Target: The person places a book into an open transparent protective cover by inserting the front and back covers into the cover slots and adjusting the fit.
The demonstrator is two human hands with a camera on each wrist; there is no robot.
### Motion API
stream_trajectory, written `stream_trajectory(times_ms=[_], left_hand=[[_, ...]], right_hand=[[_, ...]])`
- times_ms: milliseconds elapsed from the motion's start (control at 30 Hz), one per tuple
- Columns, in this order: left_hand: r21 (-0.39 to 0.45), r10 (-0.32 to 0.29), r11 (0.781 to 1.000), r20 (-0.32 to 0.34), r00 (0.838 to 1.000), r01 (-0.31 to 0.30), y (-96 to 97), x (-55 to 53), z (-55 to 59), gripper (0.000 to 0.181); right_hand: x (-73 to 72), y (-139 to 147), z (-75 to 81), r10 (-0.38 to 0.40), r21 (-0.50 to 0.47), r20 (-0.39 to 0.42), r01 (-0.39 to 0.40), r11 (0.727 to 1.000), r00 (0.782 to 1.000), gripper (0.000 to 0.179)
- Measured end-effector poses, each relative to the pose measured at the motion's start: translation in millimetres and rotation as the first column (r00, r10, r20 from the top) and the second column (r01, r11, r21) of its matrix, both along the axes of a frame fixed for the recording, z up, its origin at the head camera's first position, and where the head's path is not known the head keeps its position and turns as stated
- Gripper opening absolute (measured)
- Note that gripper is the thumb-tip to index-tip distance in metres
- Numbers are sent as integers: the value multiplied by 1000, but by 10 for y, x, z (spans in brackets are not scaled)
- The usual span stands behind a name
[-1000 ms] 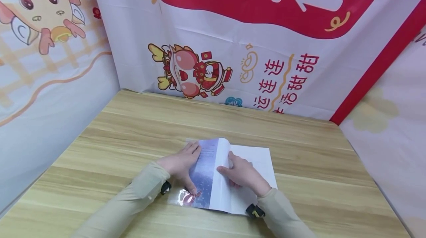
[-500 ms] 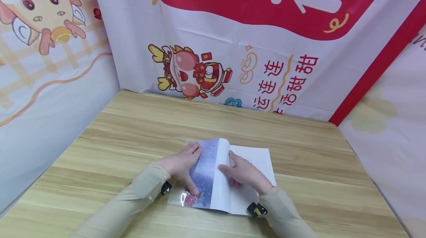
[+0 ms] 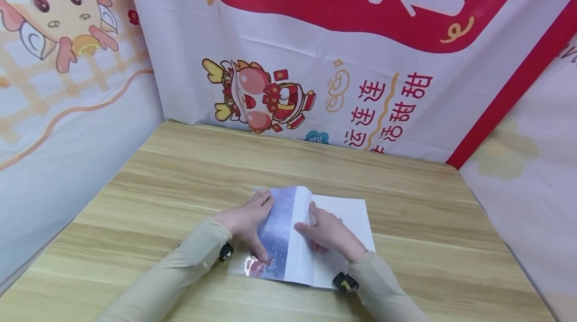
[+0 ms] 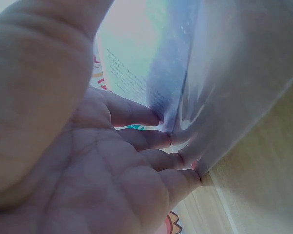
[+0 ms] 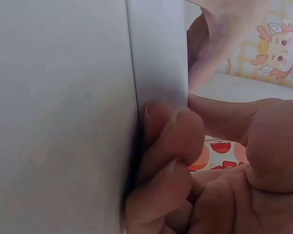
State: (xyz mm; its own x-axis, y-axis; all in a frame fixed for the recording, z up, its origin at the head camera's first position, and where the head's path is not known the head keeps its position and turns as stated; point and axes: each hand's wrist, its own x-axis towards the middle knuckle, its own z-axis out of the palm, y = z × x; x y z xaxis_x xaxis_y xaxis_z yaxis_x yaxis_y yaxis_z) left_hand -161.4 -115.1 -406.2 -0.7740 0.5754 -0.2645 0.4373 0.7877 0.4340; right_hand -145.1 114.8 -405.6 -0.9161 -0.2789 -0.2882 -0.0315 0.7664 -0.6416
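Observation:
A book lies on the table, its blue-purple starry sheet to the left and a white page to the right. Between them a white flap bulges upward. Clear plastic extends past the left edge of the blue sheet and looks glossy in the left wrist view. My left hand presses on the blue sheet and plastic with fingers and thumb spread. The white flap is pinched by my right hand, thumb on one side and curled fingers on the other in the right wrist view.
The wood-grain table surrounds the book. A printed white and red cloth hangs along the back edge, with more cloth at the left and right. Small black cameras sit at both wrists.

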Motion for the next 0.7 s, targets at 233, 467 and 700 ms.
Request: stream_trajectory(times_ms=[233, 467, 700], left_hand=[[10, 7, 1000, 19, 1000, -7, -17, -2, 12, 143], [14, 16, 1000, 20, 1000, -16, -18, -3, -35, 143], [16, 6, 1000, 15, 1000, -6, -24, -15, -31, 144]], right_hand=[[-46, 69, 36, 22, -69, 75, -17, 997, 997, 83], [-105, 140, 26, -6, -115, 109, 18, 993, 994, 66], [-119, 63, -17, -2, -95, 69, 9, 995, 998, 87]])
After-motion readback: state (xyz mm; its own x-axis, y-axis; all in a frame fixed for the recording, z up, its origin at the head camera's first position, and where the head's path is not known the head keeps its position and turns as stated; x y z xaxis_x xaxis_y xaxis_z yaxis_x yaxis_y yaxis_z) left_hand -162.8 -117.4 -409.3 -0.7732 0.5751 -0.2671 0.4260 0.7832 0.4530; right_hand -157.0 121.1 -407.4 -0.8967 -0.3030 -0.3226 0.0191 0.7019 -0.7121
